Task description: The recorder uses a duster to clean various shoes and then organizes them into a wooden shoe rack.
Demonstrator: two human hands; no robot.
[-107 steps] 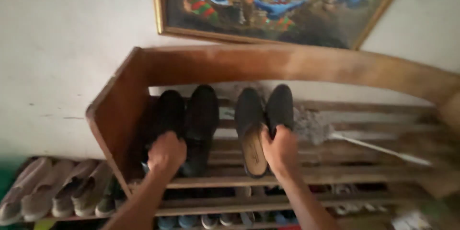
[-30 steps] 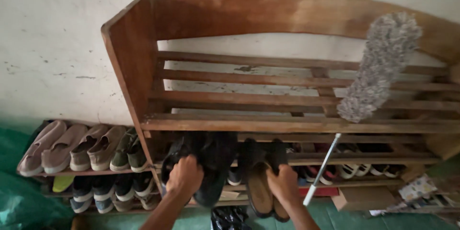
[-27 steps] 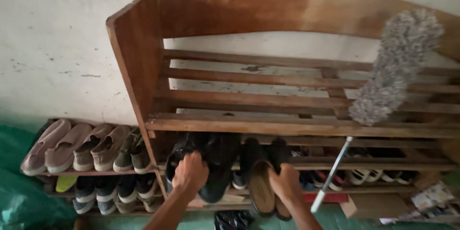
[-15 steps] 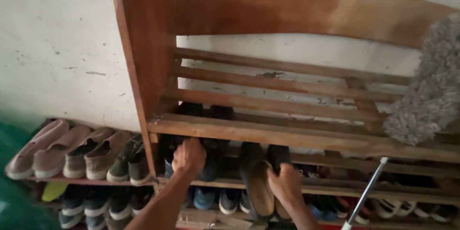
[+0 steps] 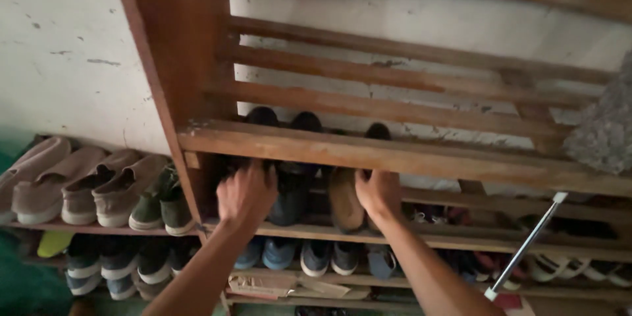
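Note:
My left hand (image 5: 246,192) grips a pair of black shoes (image 5: 289,187) resting on the second shelf (image 5: 428,241) of a wooden slatted shoe rack (image 5: 395,155). Their toes show between the slats of the top shelf. My right hand (image 5: 377,191) holds a pair of dark slip-on shoes with a tan insole (image 5: 345,199) on the same shelf, just right of the black pair. Both hands reach under the front rail of the top shelf.
A grey fluffy duster (image 5: 602,128) with a white handle (image 5: 525,245) lies at the right of the top shelf. A lower rack at the left holds several beige and green shoes (image 5: 99,187). More shoes fill the bottom shelves. A white wall stands behind.
Both pairs of shoes came off the top shelf, dropped below it, and now sit pushed in on the second shelf. The camera moved closer and lower.

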